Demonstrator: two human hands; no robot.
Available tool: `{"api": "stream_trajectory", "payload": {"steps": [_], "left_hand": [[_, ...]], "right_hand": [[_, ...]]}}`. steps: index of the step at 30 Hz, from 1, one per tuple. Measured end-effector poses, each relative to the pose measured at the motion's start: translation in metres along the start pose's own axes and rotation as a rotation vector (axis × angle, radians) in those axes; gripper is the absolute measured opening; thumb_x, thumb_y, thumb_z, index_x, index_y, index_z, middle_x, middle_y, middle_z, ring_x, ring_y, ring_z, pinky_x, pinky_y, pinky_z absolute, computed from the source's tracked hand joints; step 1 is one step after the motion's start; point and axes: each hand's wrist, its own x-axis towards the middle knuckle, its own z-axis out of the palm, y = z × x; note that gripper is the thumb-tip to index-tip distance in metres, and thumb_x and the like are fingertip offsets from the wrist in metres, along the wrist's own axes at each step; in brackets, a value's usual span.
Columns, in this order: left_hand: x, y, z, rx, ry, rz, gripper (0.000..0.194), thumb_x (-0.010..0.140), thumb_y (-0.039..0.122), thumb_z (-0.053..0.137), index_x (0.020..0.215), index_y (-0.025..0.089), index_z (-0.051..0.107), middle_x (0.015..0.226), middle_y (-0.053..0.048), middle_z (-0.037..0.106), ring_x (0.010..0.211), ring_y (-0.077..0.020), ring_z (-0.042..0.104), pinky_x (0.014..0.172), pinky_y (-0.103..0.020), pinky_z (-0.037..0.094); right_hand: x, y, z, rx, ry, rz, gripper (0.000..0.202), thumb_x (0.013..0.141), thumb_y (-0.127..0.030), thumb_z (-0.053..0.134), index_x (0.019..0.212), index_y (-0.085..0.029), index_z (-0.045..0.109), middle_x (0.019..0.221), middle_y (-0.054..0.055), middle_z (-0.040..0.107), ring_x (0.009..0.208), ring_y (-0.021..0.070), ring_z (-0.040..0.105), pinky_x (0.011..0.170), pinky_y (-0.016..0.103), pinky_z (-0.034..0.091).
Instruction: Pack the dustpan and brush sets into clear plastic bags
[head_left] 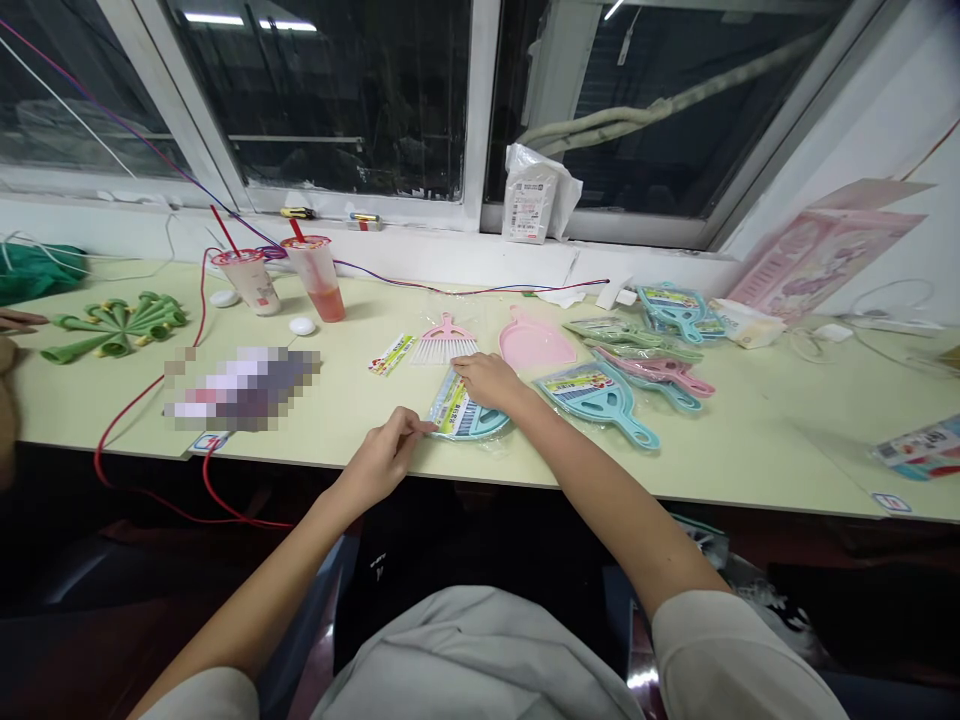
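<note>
Head view. Blue dustpan set in clear wrap (469, 415) lying flat on the pale green worktop (750, 450), close to the near edge, dead centre. Left hand (382, 458) at the pack's near-left corner, thumb and forefinger pinched together on the wrap edge; remaining fingers curled under. Right hand (487, 380) resting palm-down on the far right part of the pack, fingers loosely spread and flat, pressing rather than gripping.

Likely handling: light, thin moulded plastic, fairly stiff in the pan but with some flex; film wrapper slick and crinkly, prone to sliding on the smooth top. Best purchase probably the film's loose edge for pulling, or the pan's rim or handle for lifting. Not fragile, by the look of it.

Just beyond: unwrapped pink brush (444, 343) and pink dustpan (534, 345), apart from the pack. To the right, more wrapped sets (600, 395) overlapping. Far left, two drink cups (289, 275) with straws, red cable (150, 390) trailing off the edge.
</note>
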Motion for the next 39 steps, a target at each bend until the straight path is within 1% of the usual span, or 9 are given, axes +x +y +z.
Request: {"api": "stream_trajectory", "payload": {"steps": [10, 17, 21, 24, 28, 30, 33, 36, 39], "left_hand": [[0.026, -0.007, 0.001, 0.276, -0.084, 0.285, 0.026, 0.106, 0.024, 0.051, 0.107, 0.021, 0.077, 0.093, -0.009, 0.07, 0.094, -0.024, 0.065, 0.081, -0.037, 0.055], [0.035, 0.0, -0.001, 0.368, -0.211, 0.318, 0.037, 0.109, 0.026, 0.042, 0.098, 0.021, 0.077, 0.091, -0.01, 0.064, 0.093, -0.0253, 0.063, 0.081, -0.039, 0.055], [0.052, 0.007, -0.012, 0.278, -0.292, 0.307, 0.022, 0.101, 0.037, 0.062, 0.098, 0.026, 0.081, 0.114, -0.012, 0.071, 0.118, -0.0288, 0.063, 0.102, -0.045, 0.055], [0.079, 0.009, -0.02, 0.196, -0.396, 0.265, 0.026, 0.096, 0.046, 0.07, 0.087, 0.027, 0.085, 0.141, -0.01, 0.068, 0.139, -0.0335, 0.056, 0.114, -0.05, 0.049], [0.118, 0.0, -0.021, 0.071, -0.548, 0.184, 0.032, 0.099, 0.036, 0.062, 0.075, 0.027, 0.082, 0.132, -0.004, 0.075, 0.12, -0.0281, 0.07, 0.101, -0.039, 0.057], [0.132, -0.008, -0.016, 0.078, -0.519, 0.139, 0.025, 0.097, 0.024, 0.058, 0.09, 0.027, 0.083, 0.12, -0.003, 0.079, 0.109, -0.0234, 0.073, 0.097, -0.036, 0.058], [0.143, -0.018, -0.002, 0.167, -0.336, 0.105, 0.028, 0.092, 0.015, 0.054, 0.104, 0.022, 0.079, 0.108, -0.005, 0.079, 0.101, -0.0229, 0.073, 0.094, -0.038, 0.059], [0.142, -0.024, 0.017, 0.343, -0.134, 0.184, 0.027, 0.094, 0.017, 0.053, 0.11, 0.015, 0.075, 0.117, -0.015, 0.076, 0.113, -0.0292, 0.069, 0.103, -0.047, 0.055], [0.137, -0.027, 0.034, 0.477, -0.097, 0.262, 0.037, 0.099, 0.019, 0.046, 0.123, 0.009, 0.072, 0.136, -0.022, 0.068, 0.134, -0.0336, 0.06, 0.116, -0.053, 0.047]], "right_hand": [[0.002, 0.003, 0.003, 0.016, 0.012, 0.006, 0.05, 0.103, -0.018, 0.042, 0.149, -0.019, 0.063, 0.162, 0.005, 0.053, 0.139, 0.0292, 0.057, 0.111, 0.045, 0.048], [0.001, 0.013, 0.006, 0.172, 0.051, -0.036, 0.05, 0.103, -0.015, 0.042, 0.147, -0.015, 0.065, 0.159, 0.005, 0.057, 0.148, 0.0234, 0.051, 0.123, 0.038, 0.041], [-0.001, 0.013, 0.005, 0.216, 0.072, -0.061, 0.049, 0.102, -0.013, 0.045, 0.145, -0.015, 0.067, 0.157, 0.006, 0.059, 0.148, 0.0233, 0.051, 0.125, 0.039, 0.039], [0.0, 0.013, 0.005, 0.225, 0.075, -0.071, 0.049, 0.101, -0.012, 0.046, 0.146, -0.015, 0.066, 0.156, 0.008, 0.06, 0.148, 0.0227, 0.051, 0.125, 0.038, 0.038], [0.001, 0.013, 0.005, 0.222, 0.054, -0.049, 0.048, 0.1, -0.011, 0.048, 0.144, -0.014, 0.067, 0.156, 0.011, 0.059, 0.149, 0.0247, 0.05, 0.124, 0.039, 0.039], [0.001, 0.014, 0.005, 0.252, 0.042, -0.05, 0.048, 0.099, -0.01, 0.049, 0.142, -0.015, 0.068, 0.157, 0.011, 0.059, 0.149, 0.0247, 0.05, 0.124, 0.039, 0.039], [0.0, 0.015, 0.004, 0.349, 0.083, -0.066, 0.051, 0.096, -0.006, 0.048, 0.141, -0.018, 0.07, 0.156, 0.009, 0.059, 0.147, 0.0214, 0.052, 0.124, 0.037, 0.039], [-0.001, 0.017, 0.004, 0.429, 0.164, -0.032, 0.055, 0.094, -0.004, 0.046, 0.145, -0.016, 0.066, 0.157, 0.01, 0.058, 0.148, 0.0194, 0.052, 0.126, 0.035, 0.037], [-0.001, 0.02, 0.006, 0.42, 0.172, 0.039, 0.057, 0.095, -0.006, 0.047, 0.15, -0.01, 0.06, 0.161, 0.015, 0.053, 0.152, 0.0215, 0.047, 0.129, 0.037, 0.034]]}}
